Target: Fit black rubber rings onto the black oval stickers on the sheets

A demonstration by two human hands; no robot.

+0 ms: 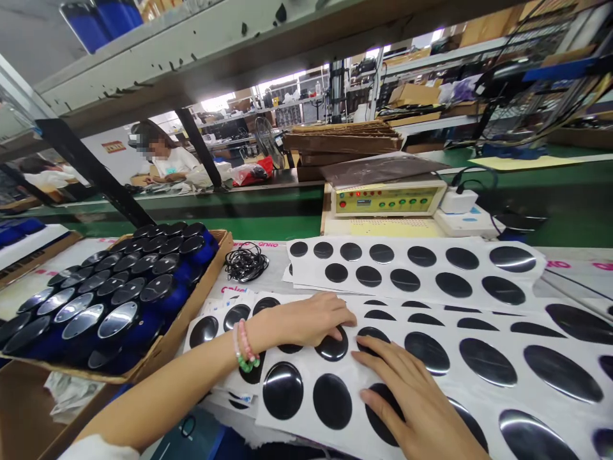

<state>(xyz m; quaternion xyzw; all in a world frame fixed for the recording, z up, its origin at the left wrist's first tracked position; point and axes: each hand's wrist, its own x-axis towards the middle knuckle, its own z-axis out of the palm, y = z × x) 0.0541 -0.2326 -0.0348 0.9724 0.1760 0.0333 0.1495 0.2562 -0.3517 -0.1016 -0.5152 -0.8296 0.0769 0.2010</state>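
Observation:
White sheets carrying rows of glossy black round stickers (332, 401) lie spread over the bench in front of me. My left hand (313, 319) reaches in from the left, its fingers bent down in a pinch at the upper edge of one black round sticker (332, 348). Whether that sticker has lifted off the sheet I cannot tell. A bracelet of pink and green beads (243, 347) circles the left wrist. My right hand (416, 396) rests on the same sheet just right of the left one, fingers apart and stretched, partly covering two black stickers.
On the left, a cardboard tray (211, 281) holds many blue cylinders with black tops (119, 317). Behind the sheets stand a control box (389, 199) and white adapters (458, 200). Black rings (246, 262) lie heaped nearby. An overhead shelf (191, 70) crosses above; a person (175, 160) sits beyond.

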